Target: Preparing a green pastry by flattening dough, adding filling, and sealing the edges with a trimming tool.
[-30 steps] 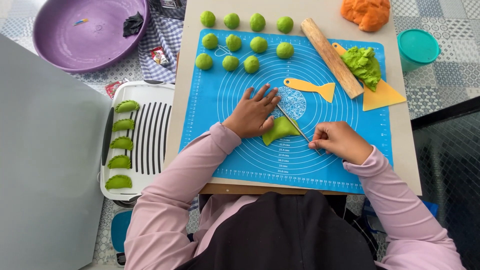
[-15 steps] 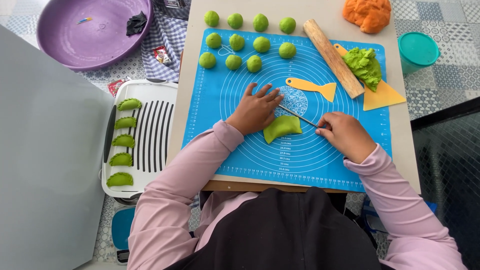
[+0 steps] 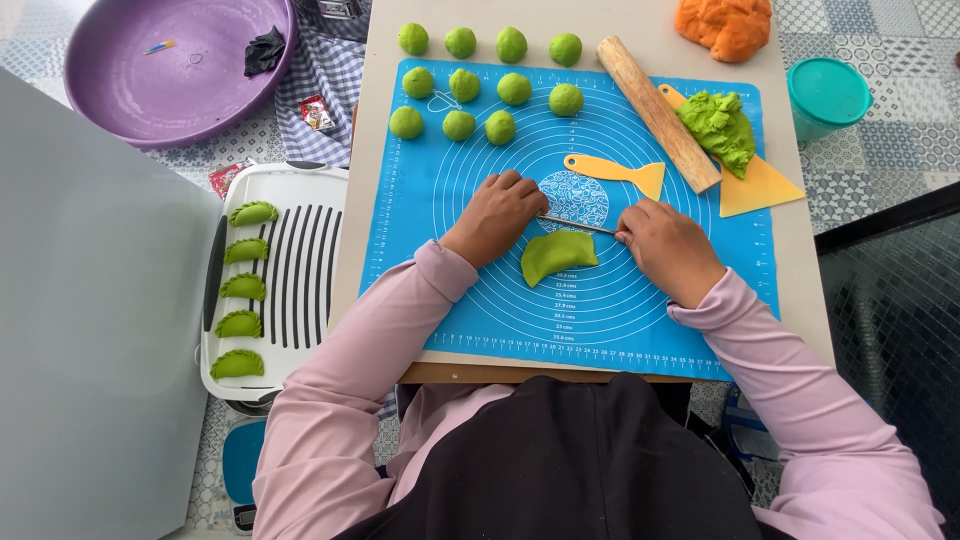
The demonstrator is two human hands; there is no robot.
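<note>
Mat [image 3: 480, 300]: blue, white ring and ruler markings. Dough balls [image 3: 486, 75], folded piece [image 3: 558, 255], tray dumplings [image 3: 240, 290]: green. Far dough lump [image 3: 725, 25]: orange. Scrapers [image 3: 760, 185]: yellow. Bowl [image 3: 170, 80]: purple. Cup [image 3: 827, 92]: teal. Tray [image 3: 315, 200]: white, black slats. Sleeves [image 3: 340, 400]: pink. Cloth [image 3: 325, 70]: checked

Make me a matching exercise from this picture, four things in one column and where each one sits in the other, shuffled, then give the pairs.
1. green dough balls
2. folded green dumplings
3. rolling pin
4. purple basin

A. on the white tray, left of the table
B. on the floor, upper left
C. rows at the far end of the blue mat
D. lying diagonally at the mat's upper right

Pairs: 1-C, 2-A, 3-D, 4-B
</note>
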